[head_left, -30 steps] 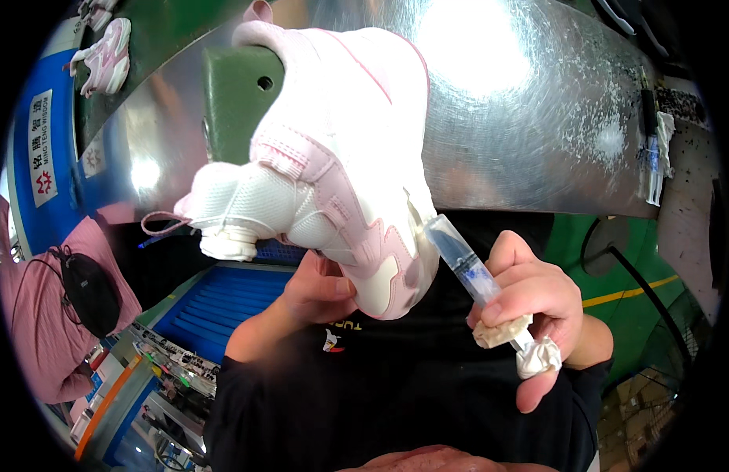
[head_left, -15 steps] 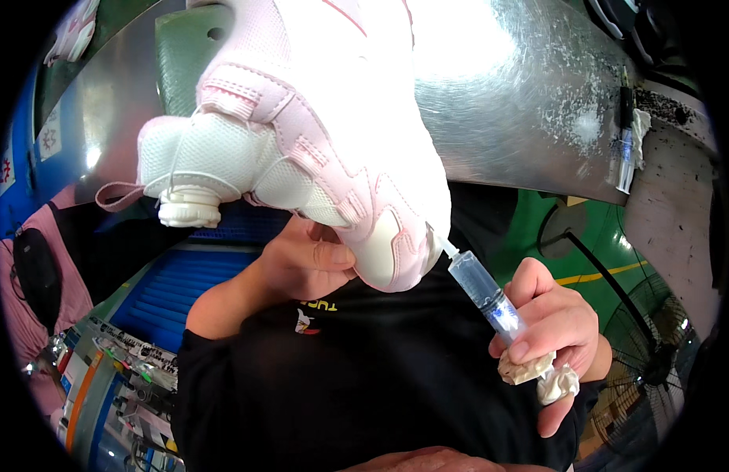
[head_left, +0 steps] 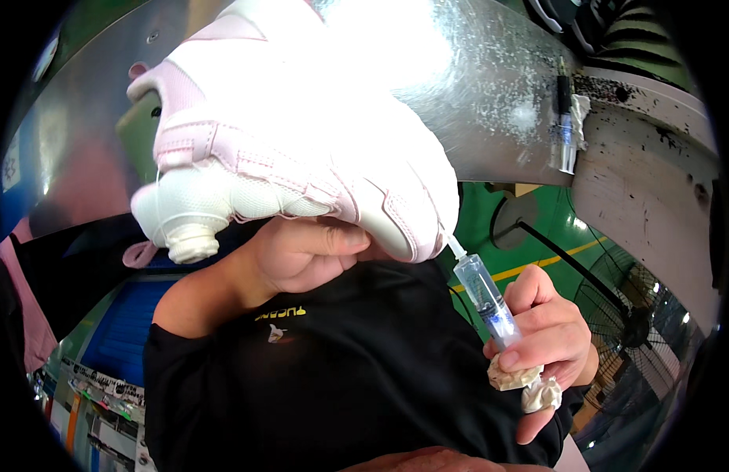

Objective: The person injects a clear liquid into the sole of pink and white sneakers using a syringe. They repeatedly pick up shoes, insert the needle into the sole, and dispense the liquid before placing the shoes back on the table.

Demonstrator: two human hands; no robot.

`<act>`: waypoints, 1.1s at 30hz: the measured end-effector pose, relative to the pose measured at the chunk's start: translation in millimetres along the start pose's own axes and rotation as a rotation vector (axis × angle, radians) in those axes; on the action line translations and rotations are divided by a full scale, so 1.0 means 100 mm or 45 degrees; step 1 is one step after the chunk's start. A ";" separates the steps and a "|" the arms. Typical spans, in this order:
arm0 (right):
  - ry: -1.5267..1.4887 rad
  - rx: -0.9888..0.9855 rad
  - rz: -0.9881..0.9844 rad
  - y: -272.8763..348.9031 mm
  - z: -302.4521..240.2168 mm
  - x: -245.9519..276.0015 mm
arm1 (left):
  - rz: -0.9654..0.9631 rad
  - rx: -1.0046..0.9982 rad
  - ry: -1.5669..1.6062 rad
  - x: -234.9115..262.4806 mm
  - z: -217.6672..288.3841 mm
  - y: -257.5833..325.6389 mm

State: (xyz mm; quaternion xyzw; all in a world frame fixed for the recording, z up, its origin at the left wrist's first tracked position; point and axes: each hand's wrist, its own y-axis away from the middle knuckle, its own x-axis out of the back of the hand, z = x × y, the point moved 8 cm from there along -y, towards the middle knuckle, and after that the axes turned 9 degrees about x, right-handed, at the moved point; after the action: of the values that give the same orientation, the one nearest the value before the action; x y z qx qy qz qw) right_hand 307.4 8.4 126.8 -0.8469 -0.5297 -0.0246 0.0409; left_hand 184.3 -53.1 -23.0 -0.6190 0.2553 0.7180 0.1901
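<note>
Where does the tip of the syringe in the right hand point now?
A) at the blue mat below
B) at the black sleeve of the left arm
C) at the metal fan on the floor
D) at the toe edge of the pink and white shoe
D: the right hand holds the syringe with its tip at the toe edge of the pink and white shoe, which the left hand holds up.

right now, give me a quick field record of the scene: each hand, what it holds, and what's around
left hand: grips the pink and white shoe from underneath, raised close to the camera
right hand: holds a clear syringe and a crumpled rag
syringe tip: at the shoe's edge, touching or nearly so
behind: curved metal sheet with a second syringe stuck to it
lower right: fan on the green floor
</note>
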 end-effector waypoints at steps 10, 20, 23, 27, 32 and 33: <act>0.452 0.079 -0.051 -0.05 -0.17 -0.01 | -0.027 -0.057 -0.053 -0.09 0.08 -0.30; 0.592 0.144 -0.011 -0.04 -0.18 -0.02 | -0.007 -0.021 -0.029 -0.06 0.07 -0.43; 0.621 0.167 0.011 -0.01 -0.17 -0.01 | -0.005 -0.029 -0.006 -0.07 0.10 -0.45; 0.679 0.219 0.085 0.05 -0.15 -0.01 | 0.057 -0.011 -0.010 -0.08 0.12 -0.48; 0.781 0.310 0.130 0.09 -0.11 -0.06 | 0.054 -0.060 0.010 -0.15 0.20 -0.52; 0.810 0.340 0.138 0.08 -0.09 -0.08 | 0.044 -0.068 0.007 -0.17 0.21 -0.53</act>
State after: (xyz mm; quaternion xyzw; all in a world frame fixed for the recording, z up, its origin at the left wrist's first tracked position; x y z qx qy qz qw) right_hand 311.7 -2.9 135.1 -0.8108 -0.4433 -0.2155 0.3155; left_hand 201.1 2.5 -11.4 -0.6212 0.2471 0.7261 0.1606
